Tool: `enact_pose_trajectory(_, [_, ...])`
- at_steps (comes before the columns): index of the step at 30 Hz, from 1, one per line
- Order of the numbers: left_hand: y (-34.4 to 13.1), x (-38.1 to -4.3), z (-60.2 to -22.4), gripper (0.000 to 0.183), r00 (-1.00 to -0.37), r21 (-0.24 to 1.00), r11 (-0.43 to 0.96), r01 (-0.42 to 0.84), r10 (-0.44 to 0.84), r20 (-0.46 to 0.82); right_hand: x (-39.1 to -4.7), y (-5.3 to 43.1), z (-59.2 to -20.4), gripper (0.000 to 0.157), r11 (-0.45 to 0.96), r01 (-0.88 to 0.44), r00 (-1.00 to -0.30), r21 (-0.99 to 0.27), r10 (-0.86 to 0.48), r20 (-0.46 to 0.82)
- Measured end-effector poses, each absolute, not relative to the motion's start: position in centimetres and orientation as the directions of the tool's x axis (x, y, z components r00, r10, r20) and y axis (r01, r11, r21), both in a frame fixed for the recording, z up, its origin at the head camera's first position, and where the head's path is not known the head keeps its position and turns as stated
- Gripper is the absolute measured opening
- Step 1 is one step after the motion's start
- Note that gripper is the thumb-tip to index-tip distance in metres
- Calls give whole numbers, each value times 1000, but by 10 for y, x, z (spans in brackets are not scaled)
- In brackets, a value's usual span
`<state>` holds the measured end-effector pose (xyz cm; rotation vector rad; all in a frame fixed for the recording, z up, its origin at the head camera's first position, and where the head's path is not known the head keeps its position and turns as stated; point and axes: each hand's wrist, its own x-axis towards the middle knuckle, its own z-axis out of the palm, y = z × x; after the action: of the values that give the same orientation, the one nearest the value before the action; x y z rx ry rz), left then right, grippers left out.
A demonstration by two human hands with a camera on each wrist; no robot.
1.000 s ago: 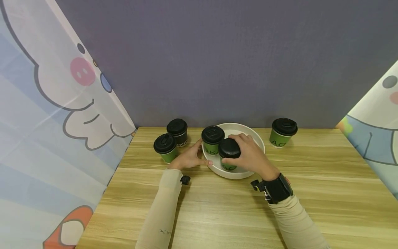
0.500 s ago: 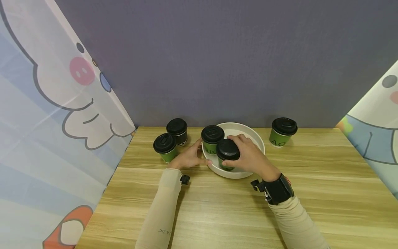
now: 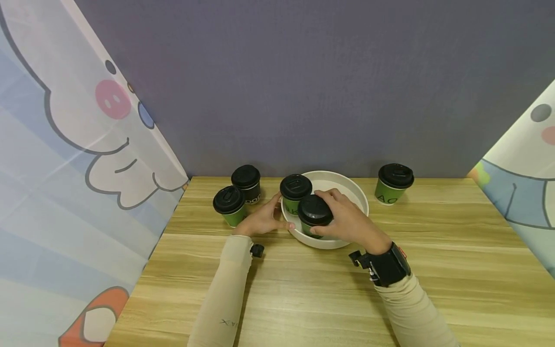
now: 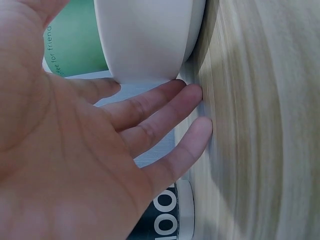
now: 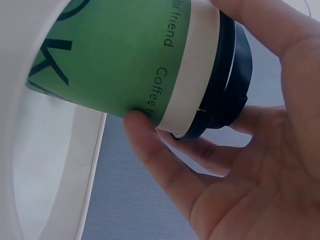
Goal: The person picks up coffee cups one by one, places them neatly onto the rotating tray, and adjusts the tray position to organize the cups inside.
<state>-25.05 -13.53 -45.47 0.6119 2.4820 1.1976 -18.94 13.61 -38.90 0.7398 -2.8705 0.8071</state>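
Observation:
My right hand (image 3: 349,219) holds a green paper coffee cup (image 3: 314,210) with a black lid, fingers and thumb around its lid and upper side. This cup stands upright inside a round white tray (image 3: 325,245). Close behind it to the left, a second green coffee cup (image 3: 296,187) also stands in the tray. At the tray's left side is my left hand (image 3: 262,219), thumb by the rim. In the left wrist view, its fairly straight fingers lie along the tray's outer wall (image 4: 145,40). The right wrist view shows the held cup's green side (image 5: 115,60) close up.
Left of the tray stand a green lidded cup (image 3: 230,200) and a black lidded cup (image 3: 246,177), near my left hand. Another green cup (image 3: 395,176) stands to the right. A grey panel (image 3: 303,86) rises behind the wooden table (image 3: 303,299).
The cup in my right hand has shifted slightly left, closer to the second cup in the tray, and its printed letters have turned out of sight. My left hand stays put.

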Motion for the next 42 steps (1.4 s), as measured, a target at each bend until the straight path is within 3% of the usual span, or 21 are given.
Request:
enact_pose_trajectory(12, [-137,-251,-454,116,-862,790,572,222,493,-115,-186,144,-383,96,743,-447,-889,-498,-431,155])
enact_pose_trajectory(17, [-139,-253,-455,115,-855,799,559,222,505,-115,-194,161,-381,79,728,-431,-900,-533,-386,200])
enact_pose_trajectory(22, [-141,-255,-458,112,-855,805,550,222,507,-110,-204,181,-382,64,736,-414,-910,-536,-317,267])
enact_pose_trajectory(29, [-141,-255,-458,104,-861,800,559,215,496,-115,-211,209,-384,57,747,-375,-917,-549,-212,338])
enact_pose_trajectory(42, [-143,-254,-456,94,-847,804,545,238,522,-103,-221,256,-396,54,741,-284,-911,-608,-12,412])
